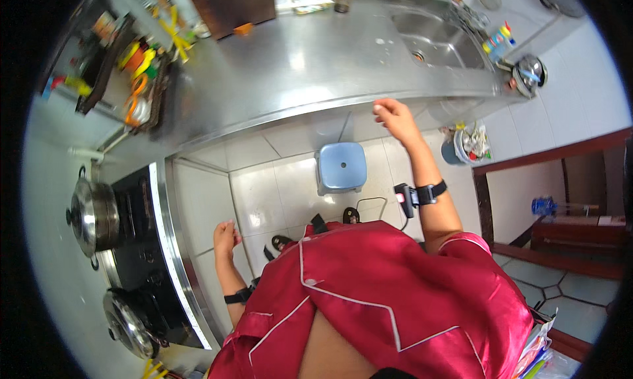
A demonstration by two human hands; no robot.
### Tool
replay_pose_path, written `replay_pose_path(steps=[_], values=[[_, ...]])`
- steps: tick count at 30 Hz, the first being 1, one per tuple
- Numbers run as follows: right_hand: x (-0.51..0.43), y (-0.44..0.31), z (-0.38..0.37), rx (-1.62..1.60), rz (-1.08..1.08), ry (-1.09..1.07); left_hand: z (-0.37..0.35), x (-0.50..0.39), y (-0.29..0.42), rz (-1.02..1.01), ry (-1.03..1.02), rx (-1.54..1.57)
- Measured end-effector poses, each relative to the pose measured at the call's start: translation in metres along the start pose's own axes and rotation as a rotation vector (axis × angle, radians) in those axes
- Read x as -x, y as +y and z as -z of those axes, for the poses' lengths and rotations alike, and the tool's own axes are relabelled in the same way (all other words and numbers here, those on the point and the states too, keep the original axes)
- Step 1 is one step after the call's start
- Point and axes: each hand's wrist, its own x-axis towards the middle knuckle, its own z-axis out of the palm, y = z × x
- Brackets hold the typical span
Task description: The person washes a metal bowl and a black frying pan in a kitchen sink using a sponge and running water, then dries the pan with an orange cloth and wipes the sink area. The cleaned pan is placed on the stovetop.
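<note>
My right hand (394,118) is near the front edge of the stainless steel countertop (237,82), with bent fingers and nothing seen in it. Whether it touches the edge I cannot tell. Lower down on the left, my left hand (226,235) hangs beside the cabinet front, its fingers curled and no object visible in it. Between the hands, a blue plastic stool (342,166) stands on the tiled floor. Beyond my right hand is a steel sink (435,37). A red-lidded glass jar (342,1) stands at the back of the counter.
To the left, a lidded steel pot (94,215) and a lidded pan (128,324) sit on a black gas stove (143,255). A filled waste bin (457,149) stands right of the stool. A basket of tape rolls (158,92) is at the counter's left end. A dark-red doorframe (482,201) lies right.
</note>
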Motion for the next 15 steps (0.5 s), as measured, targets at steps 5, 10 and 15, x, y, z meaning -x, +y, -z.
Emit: replay_pose_path(steps=[5, 10, 15], values=[[0.024, 0.061, 0.140, -0.073, -0.192, 0.279, -0.144, -0.009, 0.086, -0.109, -0.217, -0.183], [0.046, 0.080, 0.185, -0.128, -0.238, 0.380, -0.237, -0.020, 0.158, -0.210, -0.424, -0.284], [0.058, 0.079, 0.209, -0.081, -0.254, 0.357, -0.343, -0.033, 0.216, -0.385, -0.605, -0.342]])
